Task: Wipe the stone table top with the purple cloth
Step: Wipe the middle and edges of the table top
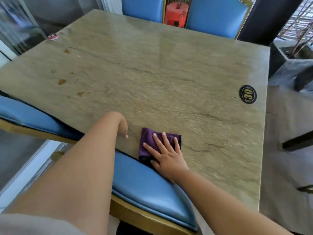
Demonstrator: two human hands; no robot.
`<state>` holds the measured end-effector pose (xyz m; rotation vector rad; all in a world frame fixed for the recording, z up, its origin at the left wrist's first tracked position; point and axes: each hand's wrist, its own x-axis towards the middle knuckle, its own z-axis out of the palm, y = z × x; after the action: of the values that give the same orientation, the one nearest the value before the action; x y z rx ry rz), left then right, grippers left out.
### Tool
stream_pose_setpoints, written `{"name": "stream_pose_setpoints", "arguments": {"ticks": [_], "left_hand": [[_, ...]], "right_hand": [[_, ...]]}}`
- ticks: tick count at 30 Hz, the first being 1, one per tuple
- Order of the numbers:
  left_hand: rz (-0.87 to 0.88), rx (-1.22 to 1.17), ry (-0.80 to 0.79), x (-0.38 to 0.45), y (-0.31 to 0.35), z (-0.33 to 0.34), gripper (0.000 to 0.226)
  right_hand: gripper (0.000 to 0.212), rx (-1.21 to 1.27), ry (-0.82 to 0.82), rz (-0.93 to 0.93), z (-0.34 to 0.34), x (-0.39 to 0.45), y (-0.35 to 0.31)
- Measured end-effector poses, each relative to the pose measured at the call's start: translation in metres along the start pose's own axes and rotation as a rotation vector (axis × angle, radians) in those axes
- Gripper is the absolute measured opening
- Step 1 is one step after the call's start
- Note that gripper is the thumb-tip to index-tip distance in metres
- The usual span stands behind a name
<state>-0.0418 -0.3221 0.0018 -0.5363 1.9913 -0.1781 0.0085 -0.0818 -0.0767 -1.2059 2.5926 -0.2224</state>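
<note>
Stone worktop (pixel 152 65), greenish-grey, veined, with cracks running across. Purple cloth (pixel 152 143) folded, lying flat near the near edge of the worktop, just beside a blue padded chair back (pixel 147 184) with a gold frame. Right hand (pixel 165 155) pressed flat on the cloth, fingers spread apart, palm down, not clenched. Left hand (pixel 122 126) resting on the worktop just left of the cloth, fingers curled downward, fingertips touching the stone, holding nothing. Brownish stains (pixel 61 81) scattered over the left part of the worktop, well apart from the cloth. Black oval plaque (pixel 247 94) near the right edge, gold numerals reading "30"; smaller lettering beneath illegible. Small round red-and-white badge (pixel 53 36) at the far left edge, writing too blurred to read. Two more blue chairs (pixel 215 16) at the far side.
</note>
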Motion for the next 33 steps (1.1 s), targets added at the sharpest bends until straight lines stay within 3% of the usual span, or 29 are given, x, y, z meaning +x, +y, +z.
{"name": "stream_pose_setpoints", "arguments": {"ticks": [4,7,9,11,14,16,22,28,30,33], "left_hand": [[0.076,-0.027,-0.063,0.008,-0.023,-0.015,0.068],[0.200,-0.017,0.212,0.018,-0.036,-0.032,0.044],[0.198,-0.117,0.470,0.033,-0.042,-0.031,0.038],[0.239,-0.294,0.620,0.048,-0.046,-0.026,0.041],[0.416,-0.415,0.690,0.072,-0.049,-0.019,0.061],[0.492,-0.374,0.730,0.087,-0.046,-0.017,0.070],[0.486,-0.288,0.812,0.117,-0.042,0.000,0.073],[0.525,-0.311,0.999,0.122,-0.044,0.017,0.072],[0.537,-0.350,1.020,0.122,-0.044,0.018,0.073],[0.593,-0.455,1.056,0.119,-0.047,0.020,0.074]], "right_hand": [[0.061,-0.061,-0.178,-0.205,-0.015,0.067,-0.031],[0.067,-0.057,-0.239,-0.182,-0.020,0.078,-0.040],[0.074,0.000,-0.235,-0.052,-0.017,0.069,-0.043],[0.085,0.066,-0.244,0.164,-0.015,0.058,-0.045],[0.098,0.205,-0.266,0.595,-0.021,0.049,-0.041],[0.103,0.293,-0.224,0.843,-0.026,0.048,-0.035],[0.134,0.396,-0.095,1.137,-0.034,0.088,-0.024],[0.135,0.295,0.024,0.995,-0.047,0.165,0.019],[0.123,0.270,0.060,0.901,-0.053,0.202,0.024],[0.086,0.271,0.149,0.716,-0.058,0.258,0.011]]}}
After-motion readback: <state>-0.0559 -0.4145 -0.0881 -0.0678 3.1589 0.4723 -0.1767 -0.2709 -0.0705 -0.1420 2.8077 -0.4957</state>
